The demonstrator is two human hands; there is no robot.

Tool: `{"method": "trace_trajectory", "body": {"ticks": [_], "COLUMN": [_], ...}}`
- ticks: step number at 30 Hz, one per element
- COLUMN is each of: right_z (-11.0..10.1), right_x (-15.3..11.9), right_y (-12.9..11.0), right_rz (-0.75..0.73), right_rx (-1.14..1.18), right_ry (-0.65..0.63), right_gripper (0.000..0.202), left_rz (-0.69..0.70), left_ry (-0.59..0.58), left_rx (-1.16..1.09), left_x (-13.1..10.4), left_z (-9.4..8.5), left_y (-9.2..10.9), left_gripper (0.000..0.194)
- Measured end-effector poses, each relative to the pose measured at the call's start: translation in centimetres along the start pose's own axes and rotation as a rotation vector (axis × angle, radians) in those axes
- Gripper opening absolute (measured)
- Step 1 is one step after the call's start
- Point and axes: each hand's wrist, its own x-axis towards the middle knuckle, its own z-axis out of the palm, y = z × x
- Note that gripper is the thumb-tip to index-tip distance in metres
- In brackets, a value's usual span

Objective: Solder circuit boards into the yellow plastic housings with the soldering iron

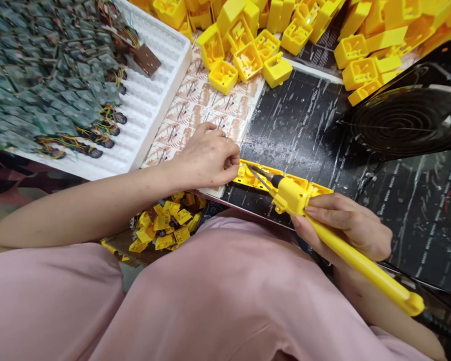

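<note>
My right hand point(346, 220) is wrapped round a yellow soldering iron point(296, 198) with a black collar and a thin metal tube beside its tip. The iron's tip points left into a row of open yellow plastic cases point(293, 183) lying along the front edge of the table. At the left end of this row, my left hand point(214, 158) is closed with its fingers pinched together, close to the tip. Whatever those fingers hold is hidden. Small metal parts show inside the cases.
A white foam tray point(154, 105) of green circuit boards point(60, 75) with wires stands at the left. Yellow cases point(248, 60) are heaped at the back. A black fan point(402, 115) stands at the right. Below the table edge, a box holds yellow pieces point(165, 223).
</note>
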Motion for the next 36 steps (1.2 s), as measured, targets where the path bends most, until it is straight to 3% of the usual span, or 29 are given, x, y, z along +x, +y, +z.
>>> {"method": "trace_trajectory", "body": {"ticks": [9, 13, 22, 25, 29, 36], "right_z": [-0.2, -1.2, -0.6, -0.5, -0.6, -0.8], "right_x": [0.6, 0.9, -0.9, -1.4, -1.7, -2.2], "right_y": [-0.1, -0.3, 0.4, 0.5, 0.5, 0.6], "right_rz": [-0.073, 0.003, 0.044, 0.057, 0.071, 0.109], "right_rx": [0.01, 0.042, 0.056, 0.057, 0.019, -0.011], "right_ry": [-0.108, -0.033, 0.073, 0.077, 0.052, 0.072], "right_gripper": [0.026, 0.023, 0.02, 0.03, 0.057, 0.067], "left_rz": [0.008, -0.029, -0.011, -0.02, 0.016, 0.154], "left_ry": [-0.103, -0.216, -0.261, -0.275, -0.227, -0.001], "left_rx": [0.131, 0.236, 0.37, 0.398, 0.46, 0.528], "left_x": [0.9, 1.1, 1.3, 1.3, 0.7, -1.9], "left_z": [-0.8, -1.6, -2.1, -2.1, -2.0, -0.7], "left_y": [0.5, 1.5, 2.2, 2.5, 3.2, 2.1], "left_gripper": [0.023, 0.024, 0.026, 0.026, 0.029, 0.04]}}
